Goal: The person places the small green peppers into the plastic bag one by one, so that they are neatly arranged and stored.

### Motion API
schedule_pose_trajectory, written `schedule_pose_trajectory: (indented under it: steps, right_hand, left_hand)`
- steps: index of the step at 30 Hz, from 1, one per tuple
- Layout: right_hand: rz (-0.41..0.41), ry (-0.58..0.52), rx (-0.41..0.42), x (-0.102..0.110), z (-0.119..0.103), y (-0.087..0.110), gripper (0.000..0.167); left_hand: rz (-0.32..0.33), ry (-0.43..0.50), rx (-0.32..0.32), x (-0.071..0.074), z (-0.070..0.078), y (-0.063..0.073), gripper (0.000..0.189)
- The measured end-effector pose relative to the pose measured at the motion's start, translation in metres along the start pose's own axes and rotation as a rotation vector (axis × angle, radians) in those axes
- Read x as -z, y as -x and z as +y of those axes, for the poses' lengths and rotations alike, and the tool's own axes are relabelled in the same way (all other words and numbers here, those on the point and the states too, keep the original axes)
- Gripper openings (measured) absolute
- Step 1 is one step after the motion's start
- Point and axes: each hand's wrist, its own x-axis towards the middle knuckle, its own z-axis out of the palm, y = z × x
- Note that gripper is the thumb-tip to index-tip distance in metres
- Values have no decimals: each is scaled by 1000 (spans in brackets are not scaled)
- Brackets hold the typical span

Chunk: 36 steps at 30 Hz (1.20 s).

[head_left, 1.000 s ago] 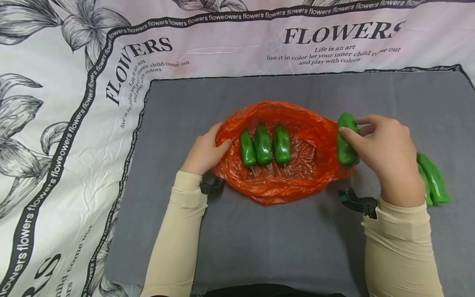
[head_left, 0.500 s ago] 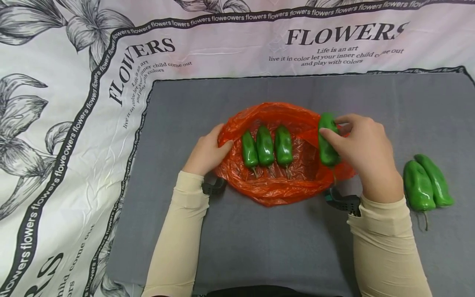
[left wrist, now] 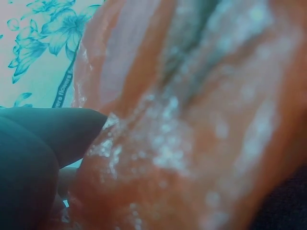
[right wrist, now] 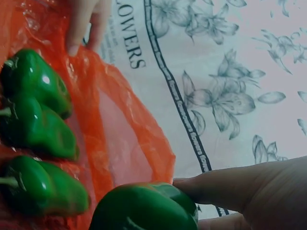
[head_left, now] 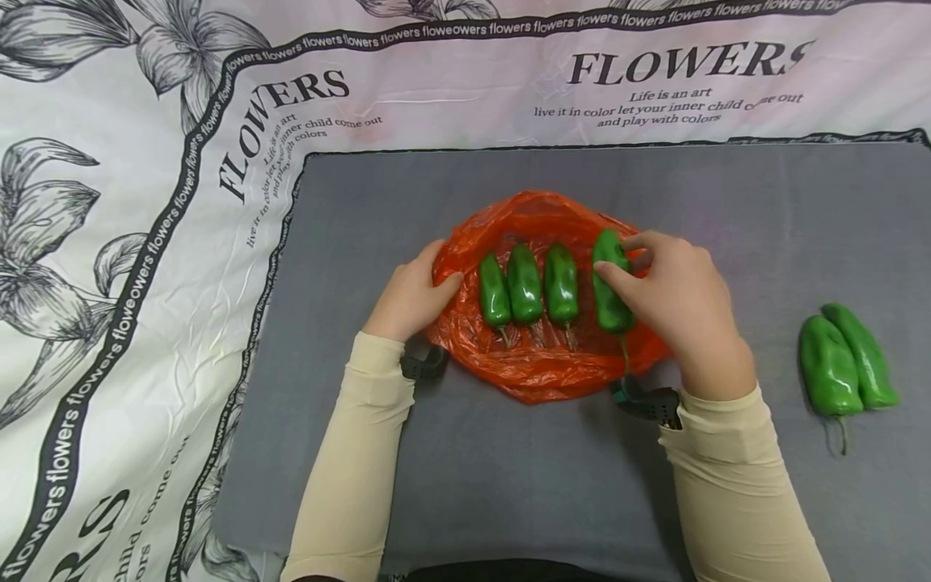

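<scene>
A red plastic bag [head_left: 538, 376] lies open on the grey cloth. Inside it, three green peppers [head_left: 524, 283] rest side by side, stems toward me. My left hand [head_left: 412, 295] pinches the bag's left rim between thumb and fingers; the left wrist view shows the thumb [left wrist: 53, 134] against blurred red plastic. Between the thumb and fingers of my right hand [head_left: 680, 295] is another green pepper [head_left: 609, 291], over the right part of the bag with its stem hanging down. That held pepper [right wrist: 141, 211] appears close up in the right wrist view.
Two more green peppers [head_left: 847, 364] lie together on the grey cloth [head_left: 509, 493] to the right. A white tablecloth with flower prints and lettering [head_left: 451, 97] borders it at the back and left.
My right hand has carried its pepper leftward, from beside the bag's right edge to over the inside. The two peppers at the right came into full view. My left hand keeps its grip.
</scene>
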Motion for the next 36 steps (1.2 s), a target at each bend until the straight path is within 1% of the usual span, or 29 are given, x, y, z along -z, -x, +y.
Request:
schedule_pose_trajectory:
  steps: [9, 14, 19, 24, 31, 36]
  right_hand:
    - [7, -8, 51, -13, -10, -3, 56]
    - [-11, -18, 68, -20, -15, -9, 55]
    - [-13, -11, 86, -27, -19, -16, 54]
    - [-30, -16, 84, -33, -24, -22, 54]
    - [-43, -12, 87, -43, -26, -32, 54]
    - [-42, -9, 92, -49, -27, -37, 54]
  left_hand:
    - [8, 8, 0, 0, -2, -2, 66]
    - [6, 1, 3, 0, -3, -3, 66]
    - [2, 6, 8, 1, -3, -3, 64]
    - [7, 3, 5, 0, -2, -2, 64]
    - [-10, -2, 8, -3, -3, -2, 66]
    - [3, -5, 1, -1, -3, -2, 66]
